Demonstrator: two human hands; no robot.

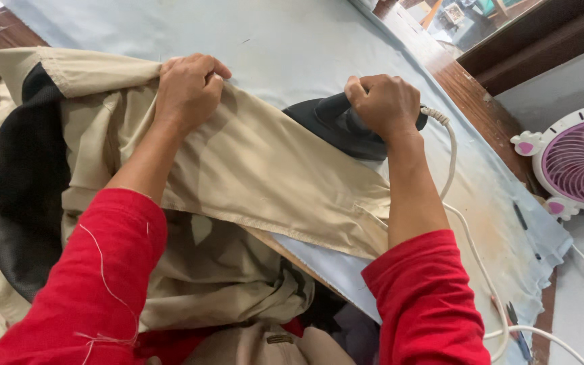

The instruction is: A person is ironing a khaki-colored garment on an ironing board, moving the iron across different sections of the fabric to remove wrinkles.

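Left hand [190, 88] pinching the beige cotton garment [265, 169] taut on the pale blue padded surface [292, 40]. Right hand [386, 105] closed around the black electric iron [339, 125], just right of the left grip. Better to keep cloth stretched, white cord [468, 236] clear.

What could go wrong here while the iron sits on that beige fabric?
The left hand grips the beige garment close to the black iron, so its fingers could get burned if the iron slides that way. The white cord trails along the table edge beside the right hand and forearm; it might snag and jerk the iron. The cloth under the iron looks bunched, so a crease could be pressed in.
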